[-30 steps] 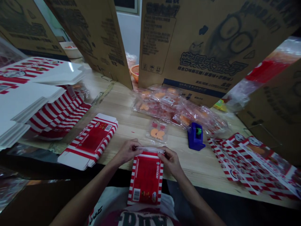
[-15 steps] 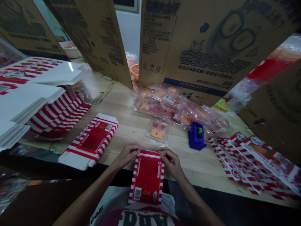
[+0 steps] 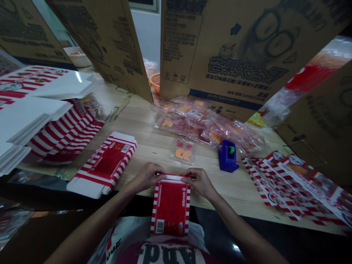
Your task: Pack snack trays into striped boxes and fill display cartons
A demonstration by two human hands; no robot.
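A red-and-white striped cardboard box (image 3: 171, 208) stands up from the front edge of the wooden table (image 3: 154, 146), its lower part over my lap. My left hand (image 3: 147, 178) grips its top left corner, and my right hand (image 3: 199, 182) holds the top right corner. The fingers of both hands rest along the white top flap. A barcode shows low on the red face. Another striped box (image 3: 103, 165) lies flat, just beyond my left hand.
Stacked white and striped flat cartons (image 3: 35, 106) rise at the left. Clear bags of orange pieces (image 3: 192, 123) lie ahead, beside a blue tape dispenser (image 3: 228, 156). Printed flat box blanks (image 3: 297, 187) spread at the right. Large cardboard panels (image 3: 220, 47) stand behind.
The box's top flap has gone from raised to lying closer along the top edge. My hands have spread slightly toward the box's corners, and the view has shifted a little.
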